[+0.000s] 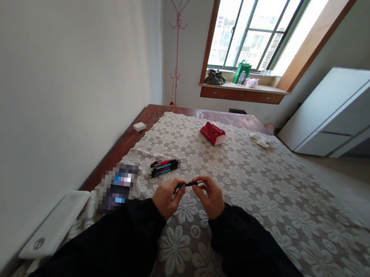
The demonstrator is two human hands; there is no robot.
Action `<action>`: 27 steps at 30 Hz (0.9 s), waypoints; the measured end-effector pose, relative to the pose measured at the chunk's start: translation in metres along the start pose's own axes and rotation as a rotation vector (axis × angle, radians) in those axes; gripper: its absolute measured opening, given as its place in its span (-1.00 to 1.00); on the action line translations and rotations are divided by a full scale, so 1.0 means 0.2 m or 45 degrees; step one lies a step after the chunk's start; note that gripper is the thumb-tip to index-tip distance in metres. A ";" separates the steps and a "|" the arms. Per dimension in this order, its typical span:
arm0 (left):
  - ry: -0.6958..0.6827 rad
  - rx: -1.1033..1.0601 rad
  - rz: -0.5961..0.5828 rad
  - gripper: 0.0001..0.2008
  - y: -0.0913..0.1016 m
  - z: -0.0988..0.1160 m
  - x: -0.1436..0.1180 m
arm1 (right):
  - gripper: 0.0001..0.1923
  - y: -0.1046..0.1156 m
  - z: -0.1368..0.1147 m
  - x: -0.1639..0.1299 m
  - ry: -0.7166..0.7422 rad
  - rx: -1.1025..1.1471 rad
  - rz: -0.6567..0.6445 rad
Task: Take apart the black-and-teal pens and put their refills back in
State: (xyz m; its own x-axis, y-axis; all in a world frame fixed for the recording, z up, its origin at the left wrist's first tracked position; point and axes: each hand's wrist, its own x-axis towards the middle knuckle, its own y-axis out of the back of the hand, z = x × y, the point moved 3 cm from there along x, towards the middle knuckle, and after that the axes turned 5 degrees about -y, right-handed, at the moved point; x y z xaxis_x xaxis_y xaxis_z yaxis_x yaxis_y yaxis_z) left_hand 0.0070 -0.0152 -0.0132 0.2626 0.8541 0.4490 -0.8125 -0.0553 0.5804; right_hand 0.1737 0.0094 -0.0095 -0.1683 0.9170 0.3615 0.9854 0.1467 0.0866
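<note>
Head view, looking down a large table (296,226) spread with a white flowered lace cloth (260,189), the biggest thing in the room, running toward a bright window (254,25) at twelve o'clock. At two o'clock stands a white cabinet (338,113); at eleven o'clock, a pink coat stand (176,42) against the wall. On the cloth, a red packet (213,133) lies at twelve o'clock, well apart from the hands; a white slab (55,226) sits at eight o'clock on the table edge. A bundle of pens (165,167), red and teal with black ends, lies at eleven o'clock, near the hands. The left hand (167,197) pinches one end of a teal pen (188,185) and the right hand (210,196) pinches the other, fingers closed narrowly, holding it level above the cloth at centre. The step in hand appears to be joining or parting the pen's two halves; the next move would call for a steady pull or twist along its axis.
</note>
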 end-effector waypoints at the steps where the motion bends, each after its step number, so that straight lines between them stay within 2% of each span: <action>1: -0.014 -0.025 -0.008 -0.82 0.00 0.00 0.00 | -0.88 -0.01 0.00 0.00 0.000 -0.011 -0.013; 10: -0.020 -0.157 -0.008 -0.84 0.01 0.02 0.00 | -0.90 -0.01 0.00 0.00 -0.038 -0.065 -0.074; 17: -0.036 -0.109 -0.050 -0.84 0.01 0.02 -0.01 | -0.84 0.03 0.00 0.02 -0.076 -0.163 -0.199; 21: -0.102 -0.026 -0.090 -0.84 0.01 0.03 -0.01 | -0.61 0.05 -0.02 0.04 -0.061 -0.306 -0.304; 24: -0.159 0.043 -0.125 -0.84 0.00 0.04 -0.01 | -0.40 0.04 0.00 0.03 -0.121 -0.386 -0.396; 27: -0.162 0.090 -0.131 -0.85 0.00 0.04 -0.01 | -0.28 0.04 0.05 0.02 -0.178 -0.446 -0.358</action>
State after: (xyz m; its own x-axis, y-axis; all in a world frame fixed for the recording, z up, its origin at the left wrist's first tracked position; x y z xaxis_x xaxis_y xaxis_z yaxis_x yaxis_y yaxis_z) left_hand 0.0100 -0.0214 -0.0097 0.4095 0.7853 0.4645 -0.7405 -0.0114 0.6720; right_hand 0.1814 0.0174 -0.0166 -0.3988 0.9043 0.1524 0.8295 0.2849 0.4804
